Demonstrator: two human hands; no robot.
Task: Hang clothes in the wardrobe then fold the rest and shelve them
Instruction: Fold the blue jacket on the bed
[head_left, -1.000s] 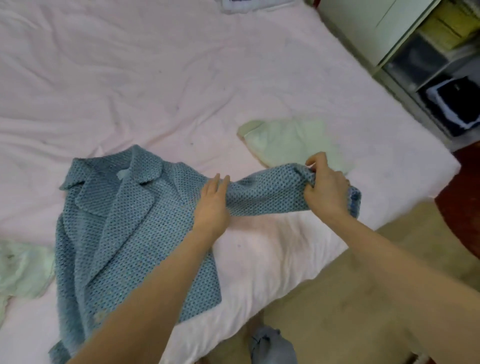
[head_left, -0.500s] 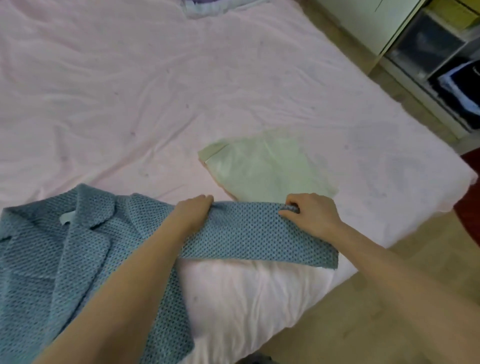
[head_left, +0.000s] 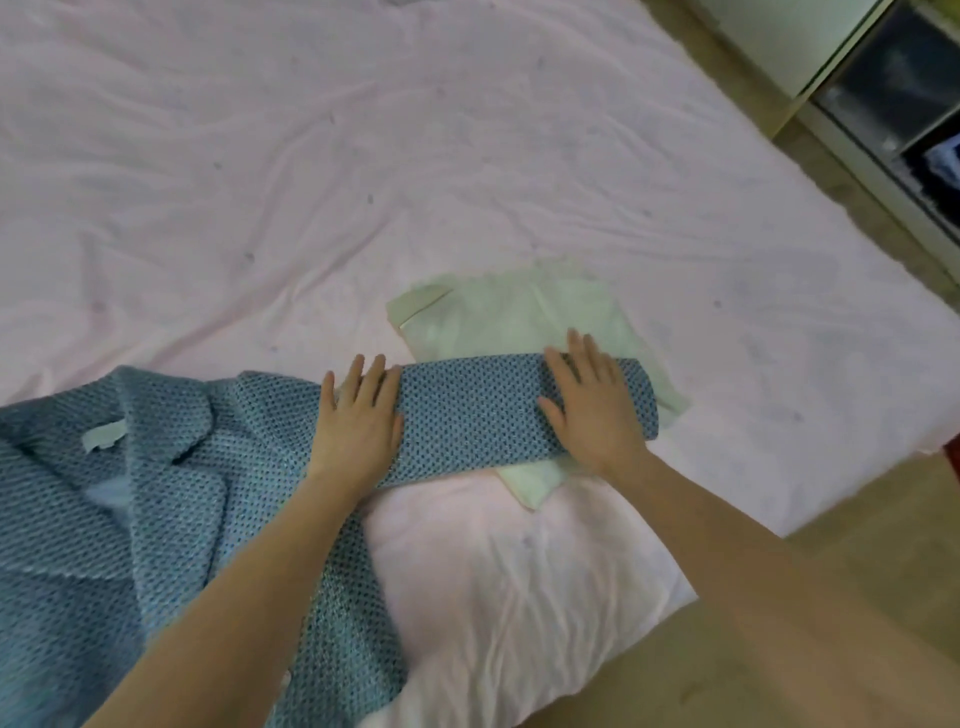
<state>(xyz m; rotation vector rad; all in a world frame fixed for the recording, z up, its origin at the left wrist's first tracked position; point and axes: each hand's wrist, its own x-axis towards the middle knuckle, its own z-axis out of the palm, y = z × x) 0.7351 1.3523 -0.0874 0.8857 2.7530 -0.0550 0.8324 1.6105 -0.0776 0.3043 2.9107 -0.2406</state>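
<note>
Where the sleeve (head_left: 519, 410) was pinched in curled fingers half a second ago, it is now laid flat across the bed (head_left: 311, 156) and pressed down by both palms. The left hand (head_left: 358, 421) is spread at the shoulder end, at about 9 o'clock along the sleeve, and the right hand (head_left: 592, 410) is spread near the cuff, at 3 o'clock; nothing is gripped by either. The blue knitted jacket (head_left: 130, 509) is spread at the 8 o'clock part of the view, collar upward, with its hem running off the bed's near edge. By this smoothing the sleeve appears readied for being folded in over the body, so the folding stage is judged barely begun for this garment.

A folded pale green garment (head_left: 519, 317) is lain under the cuff end, toward 1 o'clock, and is touched by the sleeve; it could be dragged or rumpled when the sleeve is lifted. Open shelving (head_left: 893, 104) is seen at 2 o'clock beyond the bed, well apart from the hands.
</note>
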